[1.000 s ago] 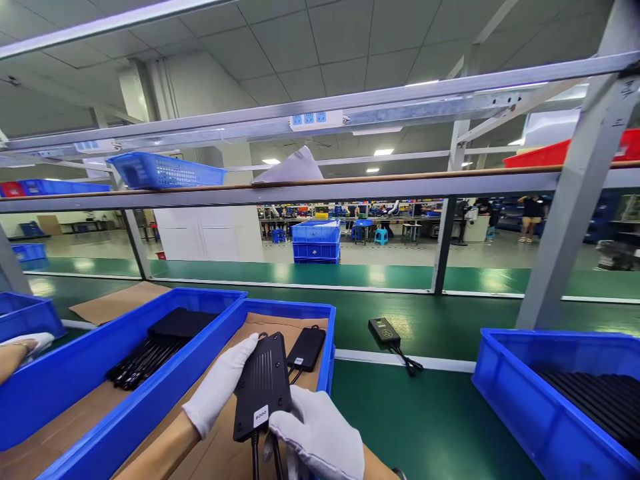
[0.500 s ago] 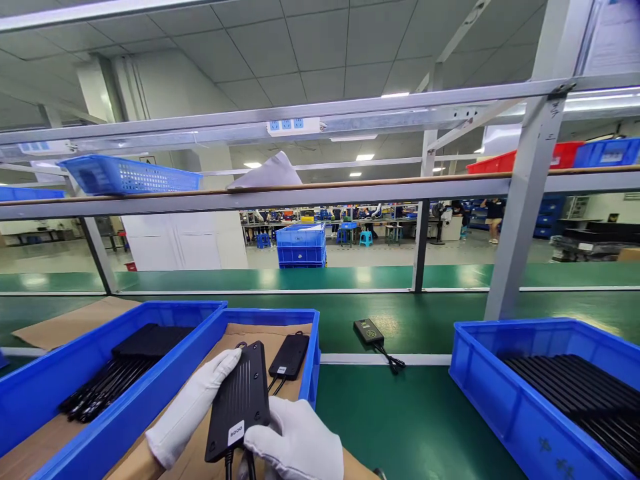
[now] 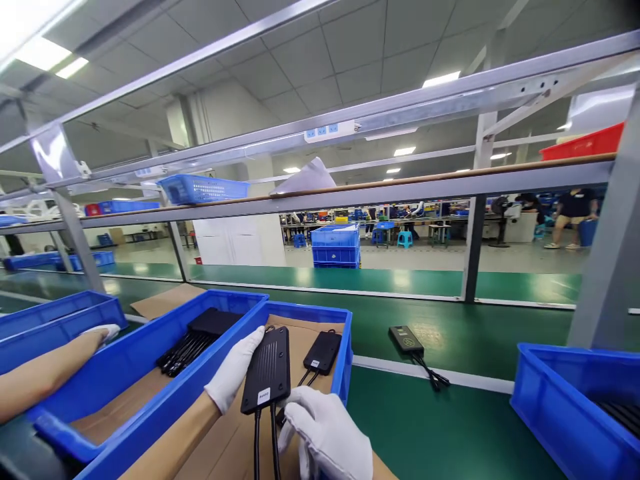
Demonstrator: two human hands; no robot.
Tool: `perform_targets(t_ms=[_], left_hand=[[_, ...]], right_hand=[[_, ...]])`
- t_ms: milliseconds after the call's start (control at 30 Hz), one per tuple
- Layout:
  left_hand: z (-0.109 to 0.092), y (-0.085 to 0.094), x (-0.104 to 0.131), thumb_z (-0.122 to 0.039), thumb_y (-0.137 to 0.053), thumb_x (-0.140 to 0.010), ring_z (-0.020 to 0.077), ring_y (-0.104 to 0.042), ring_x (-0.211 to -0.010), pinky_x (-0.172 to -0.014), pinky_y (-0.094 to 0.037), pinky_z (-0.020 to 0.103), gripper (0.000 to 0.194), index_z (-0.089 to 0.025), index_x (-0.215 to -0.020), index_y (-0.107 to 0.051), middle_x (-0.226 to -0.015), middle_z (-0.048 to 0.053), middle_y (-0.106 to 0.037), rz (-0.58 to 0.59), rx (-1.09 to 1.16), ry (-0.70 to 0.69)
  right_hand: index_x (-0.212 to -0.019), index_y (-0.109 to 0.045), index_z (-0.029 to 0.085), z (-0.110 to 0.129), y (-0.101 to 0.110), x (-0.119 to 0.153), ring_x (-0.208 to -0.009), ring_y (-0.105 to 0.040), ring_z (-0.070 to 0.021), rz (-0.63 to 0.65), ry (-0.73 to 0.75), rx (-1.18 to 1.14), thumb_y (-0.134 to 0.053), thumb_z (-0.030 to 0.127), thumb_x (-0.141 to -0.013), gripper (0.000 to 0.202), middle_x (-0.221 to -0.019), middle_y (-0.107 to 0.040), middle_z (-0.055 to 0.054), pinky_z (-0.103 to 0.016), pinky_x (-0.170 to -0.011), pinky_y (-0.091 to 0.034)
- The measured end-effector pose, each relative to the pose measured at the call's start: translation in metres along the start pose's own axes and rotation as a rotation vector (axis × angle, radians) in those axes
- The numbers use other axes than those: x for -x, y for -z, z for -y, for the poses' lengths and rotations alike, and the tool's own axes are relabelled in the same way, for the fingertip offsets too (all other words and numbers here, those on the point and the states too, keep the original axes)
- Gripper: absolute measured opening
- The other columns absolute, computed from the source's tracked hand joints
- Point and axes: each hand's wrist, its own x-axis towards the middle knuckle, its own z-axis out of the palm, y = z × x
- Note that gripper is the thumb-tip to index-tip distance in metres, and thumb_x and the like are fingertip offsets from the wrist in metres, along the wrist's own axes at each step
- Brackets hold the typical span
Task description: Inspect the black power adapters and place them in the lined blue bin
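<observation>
My left hand, in a white glove, holds the upper left edge of a black ribbed box with a white label. Two black cables hang from the box's lower end. At its lower right corner is my right hand, also gloved, with curled fingers; a small dark piece shows beside the fingertips, and what they grip is hidden. Both hands are over a blue bin lined with brown cardboard. A second black box with cables lies in that bin.
Another blue bin at left holds black boxes. A co-worker's arm reaches in at far left. A black device with cables lies on the green table. A blue bin stands right, near a metal post.
The view has turned left, and a co-worker's arm now shows. My right hand has shifted off the label to the box's lower right corner, leaving both cables in sight.
</observation>
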Motion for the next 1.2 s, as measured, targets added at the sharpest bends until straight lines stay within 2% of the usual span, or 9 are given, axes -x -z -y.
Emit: perform_targets(t_ms=[233,467,633,733,867,933,1000,1100,1200], left_hand=[[0.026,0.013,-0.017,-0.051,-0.052,-0.086,0.0202,-0.054,-0.122,-0.111,-0.036,0.034,0.044,-0.017,-0.113,-0.063,-0.129,0.008,-0.06,0.002,-0.147,0.036],[0.048,-0.004,-0.011,-0.06,-0.055,-0.076,0.0293,-0.066,-0.095,-0.09,-0.051,0.041,0.047,-0.016,-0.087,-0.067,-0.091,0.011,-0.073,0.111,-0.3,0.195],[0.048,-0.018,-0.006,-0.056,-0.054,-0.075,0.0268,-0.064,-0.093,-0.086,-0.05,0.035,0.033,-0.025,-0.075,-0.065,-0.081,0.003,-0.071,0.13,-0.436,0.153],[0.047,-0.022,-0.002,-0.055,-0.052,-0.076,0.0231,-0.063,-0.081,-0.08,-0.05,0.033,0.033,-0.024,-0.071,-0.062,-0.072,0.0,-0.066,0.179,-0.518,0.128],[0.049,-0.018,-0.003,-0.06,-0.054,-0.074,0.0231,-0.059,-0.086,-0.083,-0.045,0.032,0.042,-0.02,-0.076,-0.063,-0.08,0.002,-0.067,0.225,-0.61,0.073],[0.052,-0.013,-0.006,-0.067,-0.05,-0.075,0.0242,-0.059,-0.087,-0.081,-0.044,0.032,0.05,-0.018,-0.081,-0.062,-0.083,0.003,-0.066,0.232,-0.646,0.068],[0.055,-0.009,-0.009,-0.07,-0.046,-0.076,0.0244,-0.059,-0.087,-0.078,-0.043,0.032,0.055,-0.018,-0.083,-0.062,-0.083,0.004,-0.065,0.241,-0.675,0.073],[0.061,-0.001,-0.015,-0.072,-0.046,-0.077,0.024,-0.058,-0.088,-0.077,-0.042,0.032,0.056,-0.018,-0.081,-0.061,-0.083,0.004,-0.064,0.269,-0.715,0.069],[0.066,0.005,-0.019,-0.063,-0.049,-0.083,0.0205,-0.058,-0.086,-0.08,-0.043,0.033,0.049,-0.016,-0.084,-0.061,-0.086,0.004,-0.063,0.307,-0.734,0.057]], right_hand=[[-0.102,-0.066,0.021,-0.003,-0.002,-0.002,-0.03,-0.046,-0.0045,-0.005,0.032,-0.09,-0.043,0.029,-0.095,0.024,-0.071,-0.071,0.002,-0.011,-0.03,-0.032],[-0.094,-0.068,0.022,-0.006,0.004,0.0,-0.033,-0.046,-0.0061,-0.016,0.077,-0.052,-0.046,0.029,-0.094,0.023,-0.065,-0.067,0.004,-0.013,-0.034,-0.037],[-0.104,-0.065,0.022,-0.008,0.006,-0.001,-0.032,-0.046,-0.0077,0.037,0.09,-0.145,-0.044,0.027,-0.093,0.024,-0.064,-0.065,0.003,-0.015,-0.031,-0.038],[-0.126,-0.053,0.022,-0.014,0.014,-0.005,-0.032,-0.048,-0.0086,0.031,0.103,-0.189,-0.039,0.025,-0.095,0.034,-0.068,-0.066,0.003,-0.016,-0.03,-0.039],[-0.146,-0.019,0.011,-0.013,0.049,-0.022,-0.038,-0.051,-0.008,-0.128,0.071,-0.189,-0.025,0.02,-0.097,0.05,-0.086,-0.068,-0.006,-0.016,-0.032,-0.039],[-0.148,-0.01,0.011,-0.001,0.075,-0.041,-0.04,-0.05,-0.0072,-0.178,0.067,-0.152,-0.023,0.021,-0.099,0.052,-0.089,-0.068,-0.006,-0.016,-0.035,-0.038],[-0.148,-0.012,0.014,0.022,0.099,-0.068,-0.042,-0.05,-0.0072,-0.202,0.065,-0.102,-0.027,0.023,-0.101,0.051,-0.086,-0.067,-0.004,-0.016,-0.038,-0.039],[-0.139,-0.035,0.016,0.066,0.124,-0.115,-0.048,-0.053,-0.009,-0.237,0.046,-0.007,-0.042,0.033,-0.101,0.042,-0.087,-0.064,-0.003,-0.02,-0.045,-0.046],[-0.123,-0.051,0.015,0.1,0.13,-0.155,-0.06,-0.058,-0.0116,-0.256,0.014,0.103,-0.05,0.039,-0.099,0.034,-0.091,-0.062,-0.004,-0.025,-0.054,-0.052]])
